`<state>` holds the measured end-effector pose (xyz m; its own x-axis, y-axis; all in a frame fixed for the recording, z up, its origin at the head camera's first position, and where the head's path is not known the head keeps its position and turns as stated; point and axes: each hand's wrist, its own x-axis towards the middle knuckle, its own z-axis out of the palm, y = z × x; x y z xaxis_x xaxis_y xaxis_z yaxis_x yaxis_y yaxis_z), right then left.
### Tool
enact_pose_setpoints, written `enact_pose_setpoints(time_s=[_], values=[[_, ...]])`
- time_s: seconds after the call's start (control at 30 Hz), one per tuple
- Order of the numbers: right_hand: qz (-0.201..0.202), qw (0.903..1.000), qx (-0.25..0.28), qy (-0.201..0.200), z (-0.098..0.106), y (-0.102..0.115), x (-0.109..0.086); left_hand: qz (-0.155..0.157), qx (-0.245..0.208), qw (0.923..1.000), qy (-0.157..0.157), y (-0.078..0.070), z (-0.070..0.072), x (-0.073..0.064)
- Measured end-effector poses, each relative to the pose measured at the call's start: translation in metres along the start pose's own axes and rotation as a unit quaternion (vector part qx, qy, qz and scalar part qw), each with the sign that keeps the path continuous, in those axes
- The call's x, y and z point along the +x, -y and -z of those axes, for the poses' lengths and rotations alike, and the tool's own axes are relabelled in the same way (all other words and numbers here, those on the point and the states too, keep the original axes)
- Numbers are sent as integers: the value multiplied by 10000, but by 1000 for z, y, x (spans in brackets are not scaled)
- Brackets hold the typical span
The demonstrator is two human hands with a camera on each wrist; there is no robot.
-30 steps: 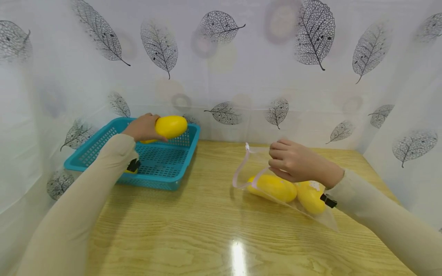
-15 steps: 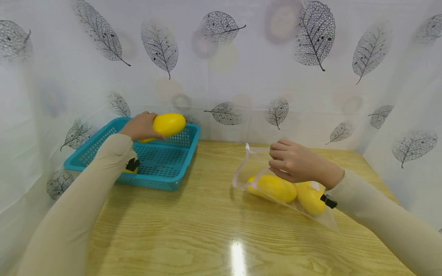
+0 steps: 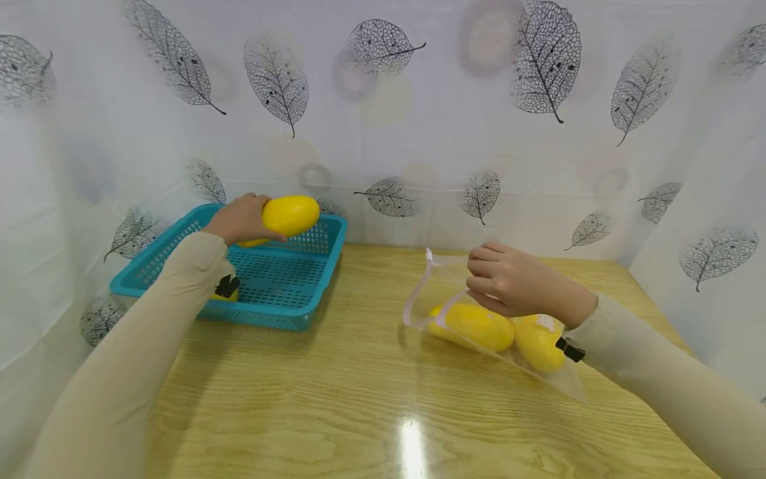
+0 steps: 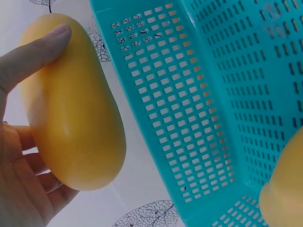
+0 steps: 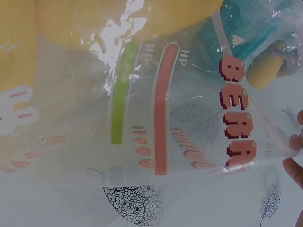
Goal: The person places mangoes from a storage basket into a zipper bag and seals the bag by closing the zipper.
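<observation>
My left hand [image 3: 235, 219] grips a smooth yellow mango [image 3: 292, 215] over the back of the blue-green basket [image 3: 326, 283]. In the left wrist view, the thumb lies along the mango's upper side with the fingers behind it. Another yellow fruit [image 3: 254, 243] shows in part below that hand, and one more [image 3: 226, 293] is mostly hidden by the left wrist. To the right, my right hand [image 3: 514, 276] pinches the top edge of a clear zip bag [image 3: 417, 293], whose mouth gapes towards the left. Two yellow mangoes [image 3: 479, 326] lie inside the bag.
A wood-grain table [image 3: 335, 399] carries the basket and the bag, with bare surface between them and in front. A white curtain [image 3: 383, 133] printed with leaves encloses the back and sides. Red lettering [image 5: 236, 113] and coloured bars mark the bag.
My left hand and its mango have shifted slightly left and up over the basket. The right hand and the bag stay where they were.
</observation>
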<state>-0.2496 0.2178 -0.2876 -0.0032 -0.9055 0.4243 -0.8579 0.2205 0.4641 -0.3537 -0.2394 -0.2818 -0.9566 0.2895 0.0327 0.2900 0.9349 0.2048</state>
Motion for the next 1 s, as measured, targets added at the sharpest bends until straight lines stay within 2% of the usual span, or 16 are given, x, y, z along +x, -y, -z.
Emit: enact_pose_setpoints(time_s=[0.53, 1.0], values=[[37, 10000, -66, -35, 0, 0, 0, -48, -46, 10000, -58, -11, 1, -9], [47, 9999, -20, -154, 2, 0, 1, -68, -87, 9997, -227, -18, -1, -9]])
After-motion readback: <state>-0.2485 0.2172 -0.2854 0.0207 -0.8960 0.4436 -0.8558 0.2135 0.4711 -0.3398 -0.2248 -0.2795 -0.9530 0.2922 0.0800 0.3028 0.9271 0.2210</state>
